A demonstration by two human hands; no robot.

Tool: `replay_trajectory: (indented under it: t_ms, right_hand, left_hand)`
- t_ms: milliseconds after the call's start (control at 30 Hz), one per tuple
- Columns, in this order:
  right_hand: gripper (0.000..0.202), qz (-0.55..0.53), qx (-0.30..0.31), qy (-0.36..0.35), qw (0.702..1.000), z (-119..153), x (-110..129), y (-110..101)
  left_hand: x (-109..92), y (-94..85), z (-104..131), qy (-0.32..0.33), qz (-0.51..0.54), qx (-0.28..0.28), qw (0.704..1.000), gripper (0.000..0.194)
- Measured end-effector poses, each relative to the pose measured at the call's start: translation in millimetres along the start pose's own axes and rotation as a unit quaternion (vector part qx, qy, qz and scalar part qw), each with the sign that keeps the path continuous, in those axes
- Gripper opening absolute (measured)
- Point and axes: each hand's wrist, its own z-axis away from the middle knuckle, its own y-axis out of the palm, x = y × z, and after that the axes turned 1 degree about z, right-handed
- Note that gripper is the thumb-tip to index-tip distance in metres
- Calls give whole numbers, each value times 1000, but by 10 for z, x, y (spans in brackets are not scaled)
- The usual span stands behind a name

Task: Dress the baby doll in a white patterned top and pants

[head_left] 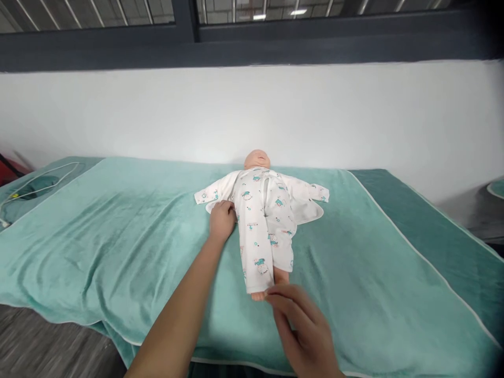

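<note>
A baby doll (258,160) lies on its back, arms spread, its head toward the wall. It wears white printed baby clothes (252,226), with loose flaps spread out at both sides. The leg on the left is covered almost down to the toes; on the other, the cloth ends higher and bare lower leg shows. My left hand (222,220) rests against the doll's left-hand side at waist height, fingers curled at the garment's edge; their tips are hidden. At the foot, my right hand (305,325) pinches the corner of the trouser cuff (260,287).
A light green blanket (374,273) with pale edging covers the padded surface, over a darker green one (425,236). White wall (118,110) rises behind, below a dark window frame (252,50). A white cable (51,184) lies at the far left.
</note>
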Motion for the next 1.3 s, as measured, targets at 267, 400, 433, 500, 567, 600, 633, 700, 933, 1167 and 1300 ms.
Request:
replay_trajectory:
  t_ms: [267, 400, 433, 500, 567, 600, 633, 700, 933, 1167, 1300]
  right_hand:
    - [31, 143, -7, 205, 968, 36, -569, -26]
    - [19, 119, 3, 210, 971, -73, -640, -7]
    - [15, 109, -2, 203, 973, -107, -618, -28]
    - [9, 87, -12, 173, 981, -169, -520, -120]
    - [7, 73, -30, 125, 989, -204, -373, -260]
    - [7, 70, -41, 101, 992, -207, -299, -331]
    - [8, 68, -49, 82, 993, -201, -234, -392]
    - [10, 64, -53, 62, 995, -158, -161, -465]
    - [12, 67, -12, 75, 995, 72, -224, -445]
    - [10, 81, -23, 69, 994, 43, -127, -540]
    - [15, 55, 27, 100, 993, 60, -280, -363]
  left_hand:
    - [-8, -6, 2, -9, 5, 3, 1000, 25]
    - [5, 5, 16, -31, 10, -7, 999, 32]
    - [8, 7, 18, -35, 12, -8, 999, 34]
    - [14, 9, 18, -37, 13, -5, 999, 35]
    - [18, 11, 11, -35, 13, -1, 999, 34]
    - [19, 12, 8, -34, 12, 0, 999, 33]
    - [20, 13, 4, -32, 12, 1, 999, 32]
    - [18, 12, 0, -31, 12, 1, 999, 31]
    - [-7, -16, 9, -21, 8, 4, 1000, 30]
    - [2, -9, 17, -26, 11, -2, 1000, 33]
    - [16, 0, 17, -18, 5, 1, 1000, 31]
